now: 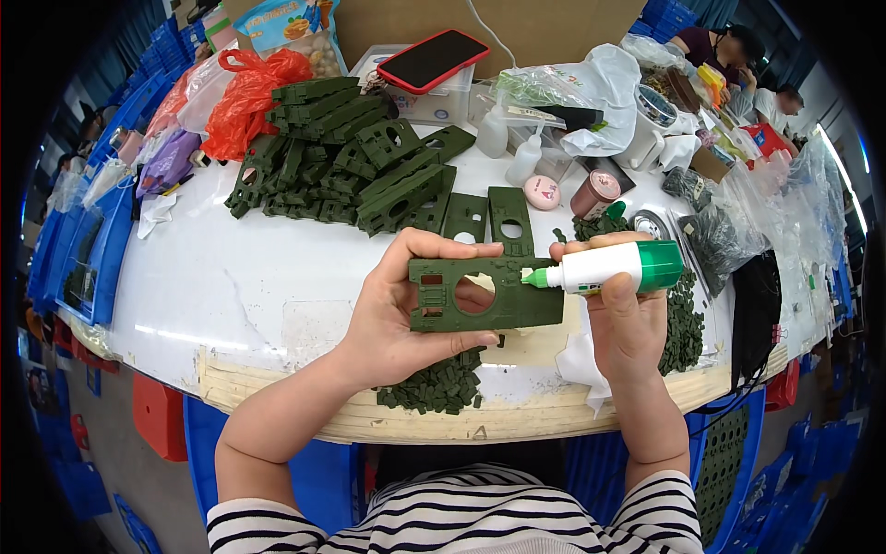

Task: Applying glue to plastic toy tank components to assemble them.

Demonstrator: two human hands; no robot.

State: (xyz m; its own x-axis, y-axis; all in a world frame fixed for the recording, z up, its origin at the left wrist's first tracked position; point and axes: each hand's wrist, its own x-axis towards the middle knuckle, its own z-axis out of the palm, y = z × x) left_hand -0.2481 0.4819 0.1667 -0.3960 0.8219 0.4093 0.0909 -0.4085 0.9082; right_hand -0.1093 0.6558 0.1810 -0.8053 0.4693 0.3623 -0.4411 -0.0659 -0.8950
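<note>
In my left hand [383,309] I grip a dark green plastic model hull plate [521,305] by its left end, fingers along the top edge and thumb along the bottom. A large round hole pierces it. My right hand [632,328] is closed round a white glue bottle [591,268] with a green base, tilted nearly level. Its green nozzle tip meets or hovers just over the plate, right of the hole; I cannot tell if they touch. Below my left hand lies a pile of small green parts [434,383], with another small-parts heap [683,323] beyond my right hand.
A big stack of green hull plates [341,157] stands at the back left. Behind it a red-cased phone [434,60] rests on a clear box. Squeeze bottles [526,157], a round pink tin [542,192] and plastic bags sit at the back right. White tissue [581,365] lies near the front edge.
</note>
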